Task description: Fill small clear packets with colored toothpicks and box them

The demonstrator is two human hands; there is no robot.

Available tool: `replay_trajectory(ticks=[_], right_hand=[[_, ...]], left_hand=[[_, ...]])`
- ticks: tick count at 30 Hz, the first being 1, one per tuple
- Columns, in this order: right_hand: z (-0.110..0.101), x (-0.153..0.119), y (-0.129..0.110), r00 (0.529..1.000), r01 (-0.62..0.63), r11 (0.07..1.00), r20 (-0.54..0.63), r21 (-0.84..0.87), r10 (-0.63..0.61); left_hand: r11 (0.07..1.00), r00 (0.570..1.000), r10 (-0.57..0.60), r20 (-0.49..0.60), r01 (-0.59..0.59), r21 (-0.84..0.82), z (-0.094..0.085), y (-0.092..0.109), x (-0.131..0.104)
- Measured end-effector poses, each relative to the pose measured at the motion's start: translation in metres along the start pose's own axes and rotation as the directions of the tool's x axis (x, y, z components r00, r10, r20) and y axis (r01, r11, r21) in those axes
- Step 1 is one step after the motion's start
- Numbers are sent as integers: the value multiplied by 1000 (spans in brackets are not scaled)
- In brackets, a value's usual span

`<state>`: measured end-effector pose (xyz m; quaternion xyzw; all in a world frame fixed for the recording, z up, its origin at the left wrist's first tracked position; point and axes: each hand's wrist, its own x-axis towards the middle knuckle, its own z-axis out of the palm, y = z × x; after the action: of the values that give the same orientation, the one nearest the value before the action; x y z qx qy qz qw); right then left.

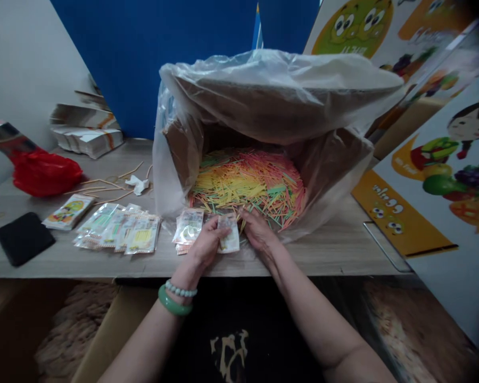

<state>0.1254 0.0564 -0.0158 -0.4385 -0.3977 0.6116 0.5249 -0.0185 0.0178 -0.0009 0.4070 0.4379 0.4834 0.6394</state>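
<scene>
On the tall white carton (443, 298) at the right, you can read "99" on an orange band; above it, a drop-shaped badge seems to say "Mix Fruit". The upper writing on the carton behind (351, 24) is too blurred to read, as is the small print on your packets. Your left hand (207, 242) pinches a clear packet (232, 240) under the thumb, in front of the open box (319, 159). Your right hand (257, 229) is just right of it, fingers at the near edge of the coloured sticks (247, 181); you cannot tell whether they pinch any. The plastic liner (279, 74) droops over the box's far edge and sides. Left of you lie a small packet pile (189, 226), more filled packets (141, 234), a printed pack (69, 211), a black flat object (24, 238) and a red bag (46, 173).
</scene>
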Motion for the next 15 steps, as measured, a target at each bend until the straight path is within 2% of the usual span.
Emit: replay_trajectory(ticks=[2, 4, 6, 7, 9, 11, 13, 15], right_hand=[[-7, 9, -4, 996, 68, 997, -60, -38, -70], [-17, 13, -13, 986, 143, 972, -59, -184, -157], [-26, 10, -23, 970, 223, 865, 14, -450, -243], [-29, 5, -27, 963, 258, 764, 90, -592, -255], [-31, -7, -30, 933, 359, 500, 307, -789, -185], [-28, -22, -26, 857, 505, 247, 514, -827, -32], [-22, -33, -20, 782, 614, 70, 618, -786, 85], [-18, -37, -15, 759, 646, -29, 638, -763, 134]], left_hand=[[999, 994, 50, -99, -51, -4, -8, 5, -3], [991, 975, 130, -179, -120, 66, -18, 13, -11], [976, 960, 181, -213, -149, 158, -27, 18, -24], [965, 959, 195, -205, -150, 216, -29, 19, -32], [918, 970, 211, -121, -154, 366, -30, 16, -46], [826, 976, 217, 35, -202, 527, -25, 9, -55], [715, 960, 209, 188, -281, 640, -19, 0, -58], [633, 942, 198, 271, -334, 698, -17, -8, -55]])
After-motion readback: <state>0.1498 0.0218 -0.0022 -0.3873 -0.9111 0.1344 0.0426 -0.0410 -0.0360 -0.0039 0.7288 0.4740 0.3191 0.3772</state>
